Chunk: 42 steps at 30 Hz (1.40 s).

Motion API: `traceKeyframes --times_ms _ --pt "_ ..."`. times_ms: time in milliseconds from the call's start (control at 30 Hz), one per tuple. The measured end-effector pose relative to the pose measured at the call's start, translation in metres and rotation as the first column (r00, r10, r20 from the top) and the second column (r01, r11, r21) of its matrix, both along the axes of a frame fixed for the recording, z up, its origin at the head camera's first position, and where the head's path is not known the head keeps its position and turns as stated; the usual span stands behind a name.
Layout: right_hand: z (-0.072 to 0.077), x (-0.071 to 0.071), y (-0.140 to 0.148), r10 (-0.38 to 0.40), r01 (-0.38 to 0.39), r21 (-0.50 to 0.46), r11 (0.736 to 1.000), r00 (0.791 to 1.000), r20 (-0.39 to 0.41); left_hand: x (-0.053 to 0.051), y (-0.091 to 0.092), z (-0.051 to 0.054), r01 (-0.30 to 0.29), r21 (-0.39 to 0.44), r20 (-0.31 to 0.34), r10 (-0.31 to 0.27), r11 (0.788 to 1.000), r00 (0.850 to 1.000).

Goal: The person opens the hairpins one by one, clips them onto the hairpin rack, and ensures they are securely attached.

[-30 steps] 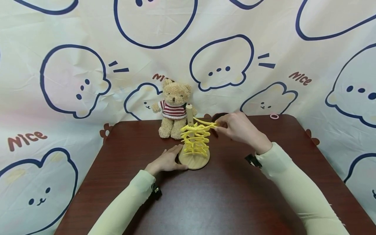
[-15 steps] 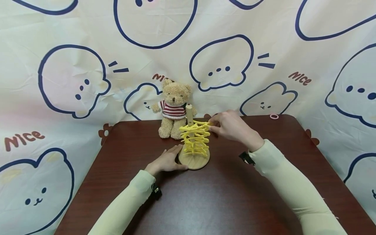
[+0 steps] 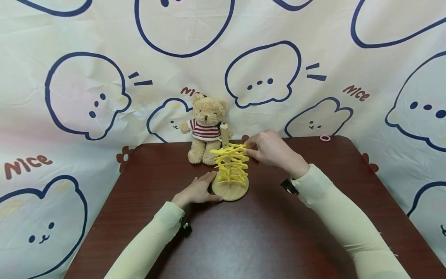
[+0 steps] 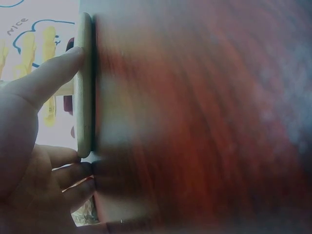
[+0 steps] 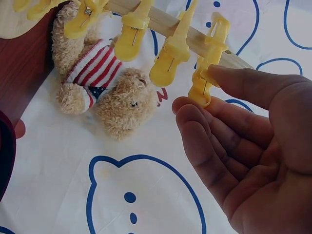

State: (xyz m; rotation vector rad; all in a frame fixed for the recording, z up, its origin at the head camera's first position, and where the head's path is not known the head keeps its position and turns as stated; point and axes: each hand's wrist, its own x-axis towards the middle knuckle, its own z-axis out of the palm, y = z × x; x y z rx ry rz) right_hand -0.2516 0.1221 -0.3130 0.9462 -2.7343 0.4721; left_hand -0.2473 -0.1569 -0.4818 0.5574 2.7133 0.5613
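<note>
Toward the back of the table stands a wooden stand (image 3: 230, 192) with a round base and an upright post (image 3: 224, 133). Several yellow plastic clothespins (image 3: 231, 166) are stacked along the post. My left hand (image 3: 199, 190) holds the base by its rim, thumb at the front and fingers round the left side. Near the top of the stack, my right hand (image 3: 270, 151) pinches the handles of the uppermost yellow clothespin (image 5: 207, 73) between thumb and fingers. Its front end is at the post; whether it bites the wood, I cannot tell.
A teddy bear (image 3: 205, 124) in a striped sweater stands just behind the stand, left of the post. The dark brown table (image 3: 258, 240) ends at a fabric backdrop (image 3: 265, 23) with cartoon bears. A pink ring-like shape (image 3: 325, 138) shows at the far edge.
My right hand has moved left toward the post with the yellow clothespin, which now sits level over the stack. The left hand stays on the base.
</note>
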Motion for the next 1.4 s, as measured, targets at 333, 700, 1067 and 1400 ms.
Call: traceKeyframes --times_ms 333,700,1067,1400 --pt "-0.0009 -0.0009 -0.0034 0.018 -0.018 -0.002 1.000 1.000 0.004 0.0002 -0.0007 -0.0014 -0.002 0.012 0.017 0.002 1.000 1.000" --pt "-0.0031 -0.0034 -0.0020 -0.003 0.004 -0.020 1.000 0.999 0.034 -0.0002 0.0008 0.0009 -0.004 0.000 0.017 0.004 1.000 1.000" --pt "-0.0041 -0.0062 0.0016 -0.060 0.066 -0.038 0.997 0.988 0.142 -0.0008 0.0012 0.0014 -0.003 -0.014 0.012 0.003 1.000 1.000" --pt "-0.0049 -0.0043 0.0038 -0.065 0.075 -0.052 0.996 0.984 0.165 -0.0008 0.0008 0.0005 -0.004 -0.021 0.017 0.004 1.000 1.000"
